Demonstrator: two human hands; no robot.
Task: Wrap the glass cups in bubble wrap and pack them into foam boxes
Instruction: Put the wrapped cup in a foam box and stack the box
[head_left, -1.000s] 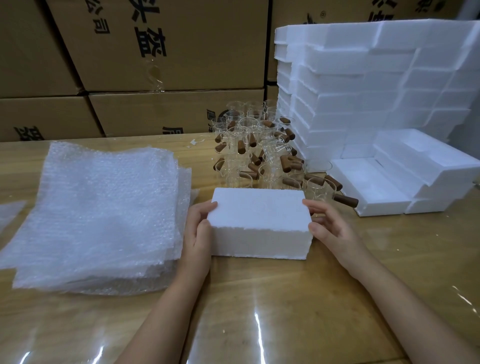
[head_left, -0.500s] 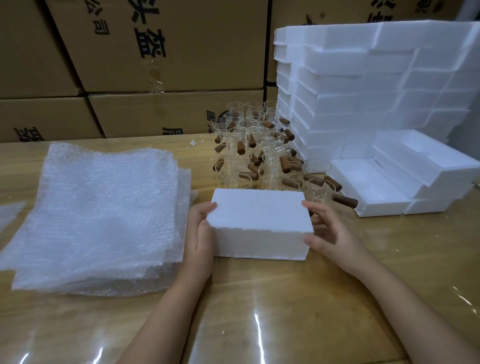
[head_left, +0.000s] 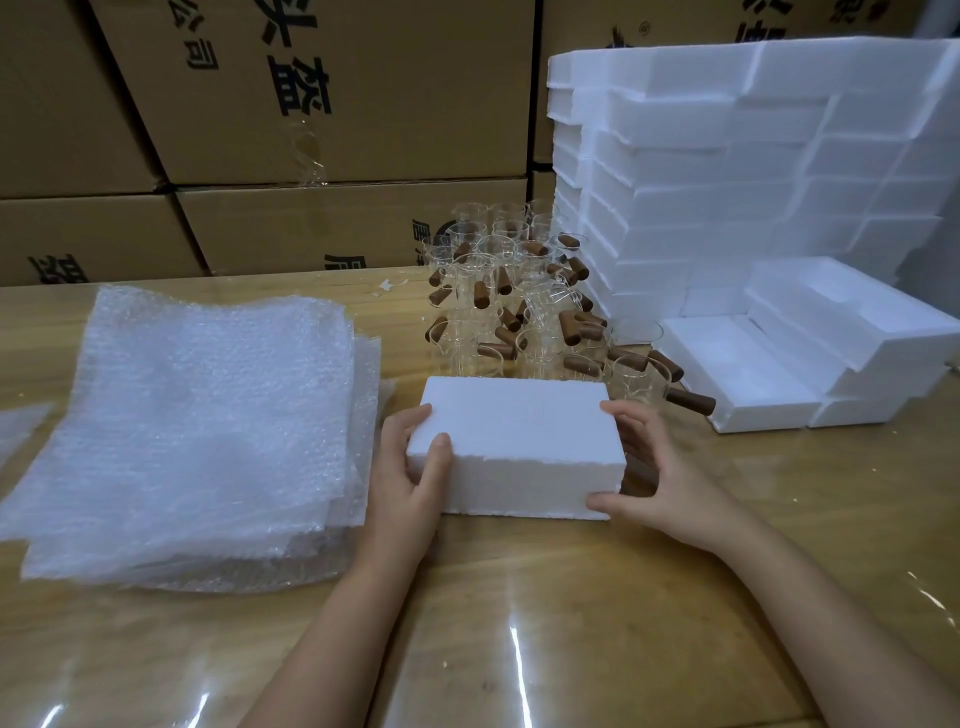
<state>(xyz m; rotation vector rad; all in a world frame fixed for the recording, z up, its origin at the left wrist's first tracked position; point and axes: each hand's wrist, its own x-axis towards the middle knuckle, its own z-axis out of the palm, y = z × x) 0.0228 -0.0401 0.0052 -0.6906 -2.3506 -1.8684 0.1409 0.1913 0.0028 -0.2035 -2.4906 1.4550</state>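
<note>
on the table (head_left: 571, 597), one foam box (head_left: 519, 431) is gripped at its ends by two hands, left hand (head_left: 410, 478) and right hand (head_left: 660, 478), beside one bubble wrap stack (head_left: 208, 415).

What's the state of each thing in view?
foam box: closed, on table, held at both ends
left hand: grips its left end
right hand: grips its right end
glass cups: unwrapped, clustered behind box
bubble wrap: flat stack, left of box
spare foam boxes: stacked at right
</note>
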